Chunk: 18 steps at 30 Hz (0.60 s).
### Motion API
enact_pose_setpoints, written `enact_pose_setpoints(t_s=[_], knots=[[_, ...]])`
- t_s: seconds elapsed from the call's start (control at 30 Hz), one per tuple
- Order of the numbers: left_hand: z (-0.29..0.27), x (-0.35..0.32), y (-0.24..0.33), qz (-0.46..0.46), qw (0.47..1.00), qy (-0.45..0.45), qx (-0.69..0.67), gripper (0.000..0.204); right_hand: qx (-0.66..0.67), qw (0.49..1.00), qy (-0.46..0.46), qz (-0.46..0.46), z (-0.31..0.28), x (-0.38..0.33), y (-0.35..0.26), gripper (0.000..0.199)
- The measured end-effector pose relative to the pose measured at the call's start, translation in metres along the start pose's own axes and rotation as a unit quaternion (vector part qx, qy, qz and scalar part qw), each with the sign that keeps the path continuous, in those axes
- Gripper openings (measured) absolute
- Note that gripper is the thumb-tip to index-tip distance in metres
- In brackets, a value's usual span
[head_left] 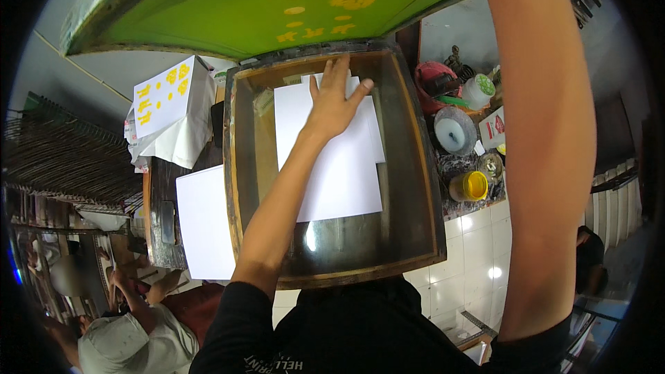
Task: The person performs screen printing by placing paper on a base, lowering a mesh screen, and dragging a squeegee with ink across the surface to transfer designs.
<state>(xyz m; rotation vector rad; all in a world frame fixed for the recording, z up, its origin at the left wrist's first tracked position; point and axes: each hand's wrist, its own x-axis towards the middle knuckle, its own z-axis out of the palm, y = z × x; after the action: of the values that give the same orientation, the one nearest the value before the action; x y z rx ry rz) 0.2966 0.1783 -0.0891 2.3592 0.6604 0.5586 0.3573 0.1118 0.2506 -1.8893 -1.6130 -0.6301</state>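
Observation:
My left hand (335,102) lies flat, fingers spread, on the top part of a white paper sheet (329,173). Another sheet edge shows from under it at the right. Both rest on a glass-topped board with a wooden frame (409,235). Above the board's far edge, a green printing screen (208,21) with yellow shapes is tilted up. My right forearm (551,145) stretches up past the screen's right side. The hand at its end is beyond the picture's top edge, so whatever it touches is hidden.
Left of the board lie a stack of white paper (204,225) and a sheet printed in yellow (163,100) on a wrapped pile. At right stand a yellow jar (469,185), a white-lidded tub (451,130) and a red basin (431,82). A person (135,332) sits lower left.

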Motion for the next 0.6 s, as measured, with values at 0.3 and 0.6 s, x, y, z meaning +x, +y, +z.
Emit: enact_pose_setpoints(t_s=[0.3,0.6], knots=[[-0.140,-0.214,0.059,0.083,0.858,0.131,-0.489,0.049,0.098,0.993,-0.063,0.008,0.013,-0.159,-0.043,0.030],[-0.042,-0.359,0.009,-0.357,0.632,0.012,-0.688,0.036,0.195,0.916,-0.330,0.115,0.092,-0.303,-0.053,0.051]])
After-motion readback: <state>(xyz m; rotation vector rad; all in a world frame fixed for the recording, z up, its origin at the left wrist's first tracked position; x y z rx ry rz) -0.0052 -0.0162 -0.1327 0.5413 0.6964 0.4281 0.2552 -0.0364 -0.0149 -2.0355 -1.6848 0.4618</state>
